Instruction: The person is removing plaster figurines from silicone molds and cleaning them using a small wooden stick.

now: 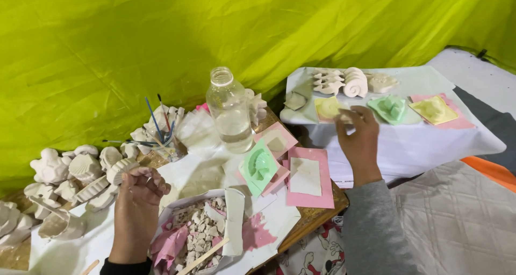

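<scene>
We see the left hand (137, 191) curled at the near left, fingertips pinching a white plaster shell (122, 169) beside a heap of plaster casts (70, 173). The right hand (359, 138) reaches far right to a white cloth (408, 146), fingers bent over a yellow mould (328, 108); we cannot tell whether it grips it. Between the hands stand a glass bottle (230, 111), a green mould (259, 166) and a bowl of plaster scraps (196, 229).
</scene>
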